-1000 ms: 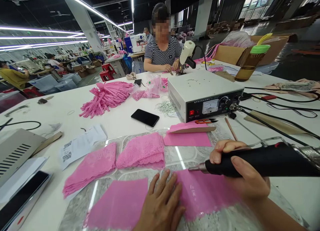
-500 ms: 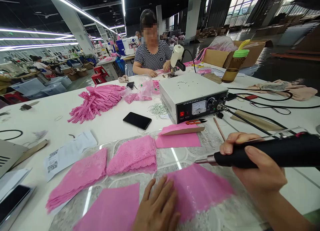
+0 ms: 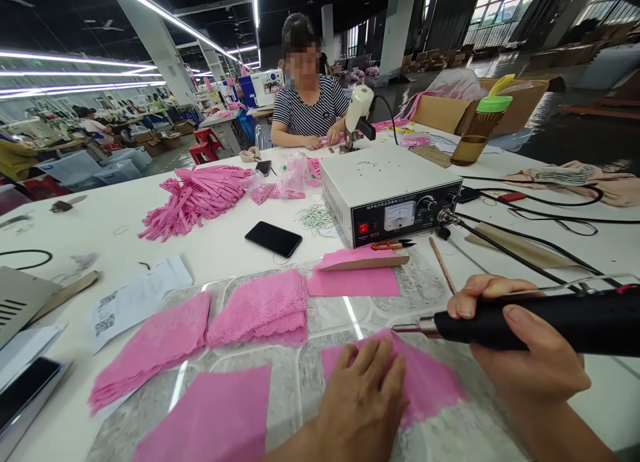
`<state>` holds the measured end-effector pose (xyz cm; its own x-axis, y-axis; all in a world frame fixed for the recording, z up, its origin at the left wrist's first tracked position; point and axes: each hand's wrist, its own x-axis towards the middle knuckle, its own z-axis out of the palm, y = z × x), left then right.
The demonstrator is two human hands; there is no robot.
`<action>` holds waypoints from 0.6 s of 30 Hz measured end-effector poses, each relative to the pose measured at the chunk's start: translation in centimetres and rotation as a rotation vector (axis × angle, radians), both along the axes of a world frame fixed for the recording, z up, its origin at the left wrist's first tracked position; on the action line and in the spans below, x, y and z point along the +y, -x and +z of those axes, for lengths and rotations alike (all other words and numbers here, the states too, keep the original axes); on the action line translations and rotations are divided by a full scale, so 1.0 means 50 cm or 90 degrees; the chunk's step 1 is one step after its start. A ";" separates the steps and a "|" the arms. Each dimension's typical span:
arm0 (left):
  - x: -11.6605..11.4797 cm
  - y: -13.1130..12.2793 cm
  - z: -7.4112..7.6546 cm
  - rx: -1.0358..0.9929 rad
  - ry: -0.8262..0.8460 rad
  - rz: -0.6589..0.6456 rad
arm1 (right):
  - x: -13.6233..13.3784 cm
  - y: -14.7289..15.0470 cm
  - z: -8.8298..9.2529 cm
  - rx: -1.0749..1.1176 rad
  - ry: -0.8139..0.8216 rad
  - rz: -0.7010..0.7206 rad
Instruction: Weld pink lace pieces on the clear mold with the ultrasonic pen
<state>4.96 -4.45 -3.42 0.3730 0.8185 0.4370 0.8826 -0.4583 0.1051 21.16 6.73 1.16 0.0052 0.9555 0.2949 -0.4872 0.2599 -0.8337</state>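
My left hand lies palm down on a pink fabric piece, fingers stretched out near its upper edge. In my right hand is a black handheld ultrasonic tool, held almost level with its metal tip pointing left. That tip is at the fabric's top corner, close to my left fingertips; whether it touches cannot be made out. Left of my hand lies a second flat pink piece. Farther back are a stack of pink lace-edged pieces and another pink lace stack.
A control box with a dial and cables stands behind the work. Around it are orange snips, a phone, a pink strip pile and a bottle. A person sits across the table.
My left hand has moved right and forward, onto the right-hand fabric piece and nearer the tool's tip. My right hand with the tool appears slightly farther right as the view shifts.
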 end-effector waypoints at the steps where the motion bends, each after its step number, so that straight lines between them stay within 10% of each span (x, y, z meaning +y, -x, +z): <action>1: 0.002 -0.004 -0.005 -0.001 -0.005 0.004 | 0.000 0.000 0.000 0.002 -0.002 0.002; 18: 0.003 0.001 0.003 0.001 0.012 -0.023 | -0.001 0.010 -0.001 -0.013 -0.058 0.028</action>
<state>4.89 -4.31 -3.28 0.4032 0.8124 0.4214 0.8658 -0.4877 0.1118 20.65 6.68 1.11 -0.0436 0.9238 0.3805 -0.4828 0.3139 -0.8175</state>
